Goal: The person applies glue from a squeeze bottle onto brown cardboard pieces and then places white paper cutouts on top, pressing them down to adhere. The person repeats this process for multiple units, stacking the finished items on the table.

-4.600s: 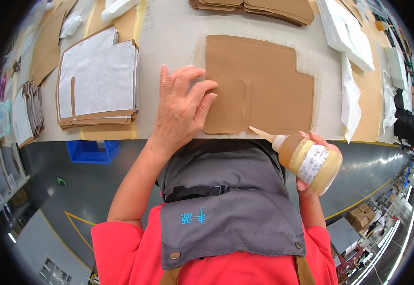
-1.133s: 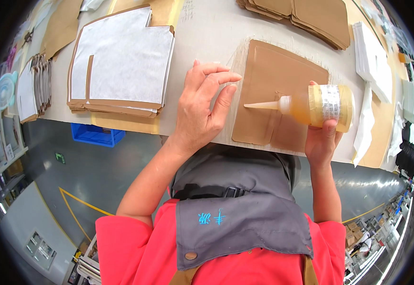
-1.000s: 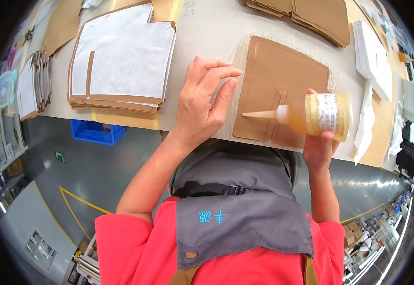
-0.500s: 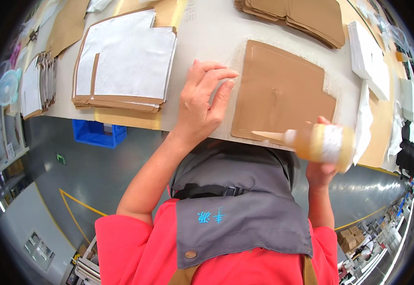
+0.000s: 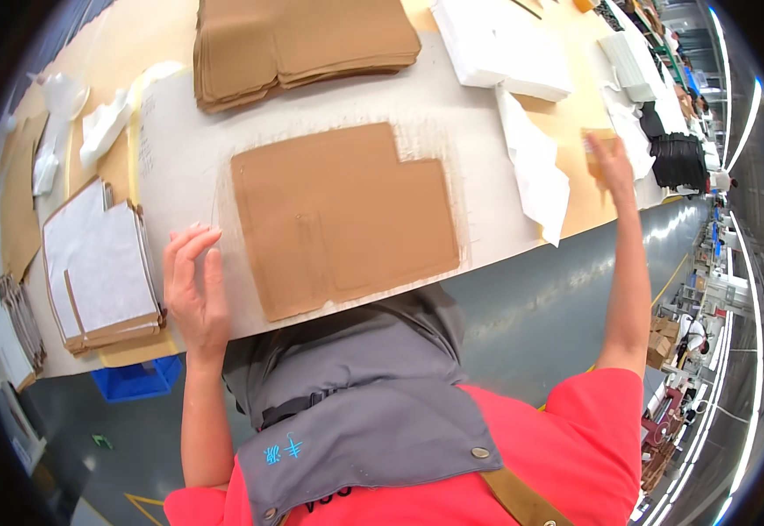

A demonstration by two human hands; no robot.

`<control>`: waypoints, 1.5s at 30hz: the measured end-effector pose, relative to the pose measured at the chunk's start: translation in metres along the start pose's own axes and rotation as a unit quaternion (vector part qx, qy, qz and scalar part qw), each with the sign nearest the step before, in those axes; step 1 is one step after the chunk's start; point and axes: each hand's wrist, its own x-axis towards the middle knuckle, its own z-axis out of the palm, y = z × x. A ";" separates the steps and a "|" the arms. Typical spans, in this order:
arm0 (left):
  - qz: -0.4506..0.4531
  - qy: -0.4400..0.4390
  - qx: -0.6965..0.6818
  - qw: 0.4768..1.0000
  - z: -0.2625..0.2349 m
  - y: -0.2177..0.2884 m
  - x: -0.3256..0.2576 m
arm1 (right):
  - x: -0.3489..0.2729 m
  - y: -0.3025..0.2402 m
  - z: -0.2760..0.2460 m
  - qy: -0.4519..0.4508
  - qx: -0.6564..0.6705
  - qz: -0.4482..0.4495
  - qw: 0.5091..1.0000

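Note:
A brown panel with a notched far right corner lies flat on the grey board in front of me, a raised strip showing near its middle. My left hand rests by the board's near edge, left of the panel, fingers loosely curved and apart, with nothing in it. Far out to the right, my right hand is at an amber squeeze bottle, fingers around it. Motion blurs the bottle, and the hand partly hides it.
Stacked brown panels lie beyond the work. To the left is a stack of white-faced panels, with a blue bin below the table edge. White foam sheets and a loose white sheet lie right. Black material sits further right.
My right hand has carried the bottle from the panel's near edge out to the far right. My view has turned rightward, and my left hand stays open beside the panel.

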 end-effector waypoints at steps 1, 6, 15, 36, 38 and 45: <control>0.002 -0.005 -0.002 1.000 0.000 -0.001 0.001 | 0.004 0.024 0.016 0.021 -0.025 -0.018 0.999; -0.001 -0.042 0.016 0.999 -0.007 -0.004 -0.003 | -0.019 -0.027 0.030 0.218 -0.184 -0.192 0.939; 0.006 -0.017 0.008 1.000 -0.002 -0.004 -0.002 | -0.010 -0.118 0.064 -0.160 0.280 -0.112 0.940; 0.073 -0.037 -0.070 0.994 0.002 0.060 0.031 | -0.135 -0.125 -0.099 -0.062 0.304 -0.355 0.882; 0.111 -0.073 -0.115 0.984 0.024 0.081 0.047 | -0.155 -0.134 -0.129 -0.060 0.280 -0.403 0.869; 0.211 -0.256 -0.256 0.908 0.083 0.164 0.072 | -0.180 -0.158 -0.169 -0.196 0.287 -0.558 0.754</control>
